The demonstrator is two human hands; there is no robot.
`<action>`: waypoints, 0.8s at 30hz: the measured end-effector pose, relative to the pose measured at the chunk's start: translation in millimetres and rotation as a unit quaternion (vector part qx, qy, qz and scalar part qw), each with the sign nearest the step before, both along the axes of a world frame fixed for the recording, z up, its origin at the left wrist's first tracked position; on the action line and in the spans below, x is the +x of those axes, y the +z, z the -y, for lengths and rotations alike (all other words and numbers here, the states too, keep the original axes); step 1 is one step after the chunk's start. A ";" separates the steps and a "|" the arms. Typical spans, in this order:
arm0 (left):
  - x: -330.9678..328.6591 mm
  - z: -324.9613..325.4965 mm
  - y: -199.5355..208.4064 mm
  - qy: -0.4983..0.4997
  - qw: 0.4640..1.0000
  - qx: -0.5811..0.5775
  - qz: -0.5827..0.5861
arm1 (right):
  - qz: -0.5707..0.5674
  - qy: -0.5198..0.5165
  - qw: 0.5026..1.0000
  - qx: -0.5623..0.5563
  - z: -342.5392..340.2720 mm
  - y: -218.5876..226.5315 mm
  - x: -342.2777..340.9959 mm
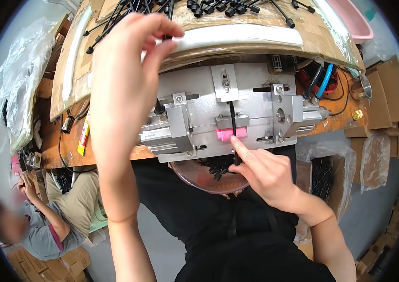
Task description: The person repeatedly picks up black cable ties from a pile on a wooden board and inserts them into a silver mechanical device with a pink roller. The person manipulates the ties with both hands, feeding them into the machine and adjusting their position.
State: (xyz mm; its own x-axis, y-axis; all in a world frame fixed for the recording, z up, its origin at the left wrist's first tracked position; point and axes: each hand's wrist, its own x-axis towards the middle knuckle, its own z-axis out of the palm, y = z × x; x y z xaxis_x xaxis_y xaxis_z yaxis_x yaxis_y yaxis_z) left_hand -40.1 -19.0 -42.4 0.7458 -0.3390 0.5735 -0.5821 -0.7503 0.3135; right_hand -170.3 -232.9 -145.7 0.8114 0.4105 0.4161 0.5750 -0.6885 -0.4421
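My right hand (270, 176) grips the lower end of a thin black rod (232, 115), with the index finger stretched along it and the thumb beside its end. The rod lies lengthwise over a pink block (227, 134) in the middle of a metal fixture (209, 94). My left hand (131, 51) is raised at the far left, over the cardboard-covered surface. Its thumb and index finger close around another black rod (170, 11) by the pile of black rods with thick ends (230, 8); the other fingers are mostly hidden.
Metal cylinders (171, 127) flank the fixture on the wooden bench (58, 148). Below its front edge a clear bowl (194, 181) holds black pieces. A blue hose (325, 81) and cables run at the right. Another person (54, 221) sits at the left. Cardboard boxes (389, 94) stand at the right.
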 end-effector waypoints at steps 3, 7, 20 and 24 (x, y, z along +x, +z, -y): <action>-48.1 14.5 -20.2 0.073 0.997 -0.011 0.020 | 0.153 0.021 0.988 0.009 13.7 27.9 43.1; -118.9 31.1 -69.1 0.080 0.996 0.030 0.010 | 0.292 -0.098 0.945 -0.110 14.6 95.5 143.7; -137.8 70.8 -98.4 0.040 0.985 0.134 -0.101 | -0.032 -0.048 0.964 0.260 74.5 126.6 139.5; -100.9 56.2 -68.8 0.009 0.992 0.114 -0.053 | -0.006 0.037 0.973 0.227 43.5 73.6 49.6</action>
